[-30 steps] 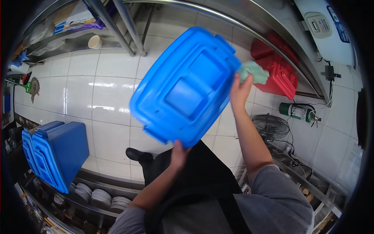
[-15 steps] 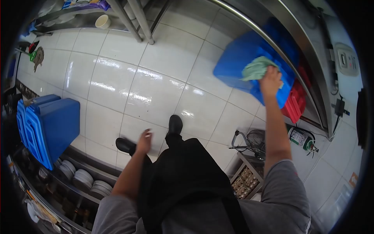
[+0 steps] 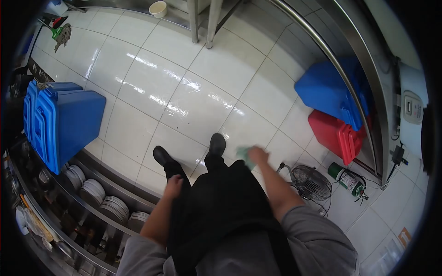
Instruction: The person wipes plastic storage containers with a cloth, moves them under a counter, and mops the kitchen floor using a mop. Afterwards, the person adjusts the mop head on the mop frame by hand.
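Note:
My right hand (image 3: pixel 258 156) is closed on a pale green cloth (image 3: pixel 246 155), held in front of my right thigh; both are blurred by motion. My left hand (image 3: pixel 174 186) hangs low beside my black apron (image 3: pixel 216 202), near my left leg. Its fingers are foreshortened and unclear, and I see nothing held in it. To the right, a blue lidded bin (image 3: pixel 324 89) stands under a metal counter edge. Beside it is a red lidded bin (image 3: pixel 332 133). Both of these bins are apart from my hands.
A floor fan (image 3: pixel 312 182) and a green cylinder (image 3: pixel 344 178) with cables lie to the right. Blue bins (image 3: pixel 76 119) stand at left, above a shelf with stacked plates (image 3: pixel 113 209). A mop (image 3: pixel 62 37), a pale tub (image 3: pixel 158 8) and metal table legs (image 3: pixel 213 23) are farther off.
My right hand has drawn back from the blue bin to near my thigh, still holding the cloth. The view has shifted, bringing more of the red bin into sight. My left hand stays low.

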`<move>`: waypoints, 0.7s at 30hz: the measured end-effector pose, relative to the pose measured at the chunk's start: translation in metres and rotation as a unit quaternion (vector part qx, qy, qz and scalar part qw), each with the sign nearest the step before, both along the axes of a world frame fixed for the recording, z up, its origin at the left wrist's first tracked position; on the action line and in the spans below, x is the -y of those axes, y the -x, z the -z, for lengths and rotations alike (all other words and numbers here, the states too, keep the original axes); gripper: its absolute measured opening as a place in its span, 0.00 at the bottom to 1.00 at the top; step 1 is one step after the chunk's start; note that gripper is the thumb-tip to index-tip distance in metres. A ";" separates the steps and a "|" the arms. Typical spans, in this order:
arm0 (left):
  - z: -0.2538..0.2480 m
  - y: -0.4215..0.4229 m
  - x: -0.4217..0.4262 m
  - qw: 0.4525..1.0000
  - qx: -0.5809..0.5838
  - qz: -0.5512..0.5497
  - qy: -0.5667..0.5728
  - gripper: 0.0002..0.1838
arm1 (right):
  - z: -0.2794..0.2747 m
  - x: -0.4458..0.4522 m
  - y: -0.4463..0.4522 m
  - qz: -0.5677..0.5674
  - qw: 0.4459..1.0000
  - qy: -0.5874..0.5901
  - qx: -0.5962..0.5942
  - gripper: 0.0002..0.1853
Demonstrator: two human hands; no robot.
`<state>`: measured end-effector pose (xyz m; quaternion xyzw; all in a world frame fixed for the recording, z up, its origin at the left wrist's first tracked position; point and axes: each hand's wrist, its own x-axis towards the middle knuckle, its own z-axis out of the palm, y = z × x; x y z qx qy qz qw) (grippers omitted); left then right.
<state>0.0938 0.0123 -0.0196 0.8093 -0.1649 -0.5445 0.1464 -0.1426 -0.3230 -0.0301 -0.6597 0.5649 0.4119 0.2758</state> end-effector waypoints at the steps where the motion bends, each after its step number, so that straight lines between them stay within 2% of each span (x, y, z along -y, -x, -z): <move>1: -0.010 0.006 0.025 0.998 -0.059 -0.012 0.004 0.20 | 0.004 -0.046 -0.015 -0.003 0.999 -0.030 0.021 0.17; 2: -0.008 0.013 0.038 0.995 -0.089 -0.010 0.033 0.20 | -0.020 -0.070 -0.050 -0.028 0.995 -0.099 0.005 0.19; 3: -0.038 0.014 0.065 0.991 -0.100 -0.019 0.084 0.21 | -0.030 -0.096 -0.077 -0.086 0.989 -0.112 0.044 0.18; 5: -0.040 0.015 0.073 0.971 -0.137 -0.061 0.187 0.18 | -0.039 -0.122 -0.119 -0.167 0.973 -0.130 0.091 0.16; 7: -0.040 -0.001 0.068 0.960 -0.116 -0.118 0.225 0.17 | -0.040 -0.137 -0.157 -0.296 0.910 -0.124 0.262 0.14; 8: -0.047 -0.019 0.062 0.955 -0.103 -0.154 0.230 0.18 | -0.035 -0.131 -0.171 -0.316 0.895 -0.110 0.294 0.12; 9: -0.046 -0.035 0.045 0.953 -0.087 -0.177 0.231 0.18 | -0.027 -0.115 -0.181 -0.287 0.889 -0.144 0.328 0.13; 10: -0.040 -0.052 0.025 0.961 -0.056 -0.178 0.204 0.17 | -0.028 -0.100 -0.196 -0.169 0.922 -0.137 0.321 0.14; 11: -0.031 -0.069 0.003 0.968 -0.027 -0.178 0.177 0.17 | -0.014 -0.082 -0.206 -0.147 0.918 -0.116 0.349 0.16; 12: -0.018 -0.083 -0.028 0.963 0.035 -0.192 0.185 0.17 | -0.028 -0.061 -0.235 -0.005 0.953 -0.188 0.237 0.13; 13: -0.008 -0.098 -0.062 0.955 0.049 -0.240 0.165 0.16 | -0.016 -0.044 -0.253 0.032 0.934 -0.201 0.293 0.12; 14: -0.004 -0.117 -0.095 0.945 0.060 -0.288 0.144 0.16 | -0.039 -0.033 -0.286 0.054 0.942 -0.171 0.286 0.13; 15: -0.008 -0.140 -0.127 0.942 0.071 -0.313 0.099 0.16 | -0.035 -0.028 -0.308 0.140 0.924 -0.128 0.332 0.14; 16: -0.014 -0.160 -0.162 0.937 0.078 -0.337 0.053 0.16 | -0.048 -0.028 -0.343 0.265 0.894 -0.152 0.330 0.15; 17: -0.018 -0.177 -0.198 0.931 0.107 -0.348 0.029 0.16 | -0.058 -0.029 -0.374 0.324 0.857 -0.199 0.348 0.15; 18: -0.021 -0.196 -0.234 0.922 0.138 -0.360 0.008 0.16 | -0.066 -0.040 -0.410 0.349 0.822 -0.219 0.393 0.15; 20: 0.003 -0.217 -0.319 0.866 0.146 -0.475 0.045 0.16 | -0.099 -0.084 -0.492 0.350 0.791 -0.227 0.448 0.17; 21: -0.009 -0.235 -0.340 0.830 0.156 -0.533 0.052 0.16 | -0.090 -0.101 -0.529 0.329 0.775 -0.207 0.498 0.17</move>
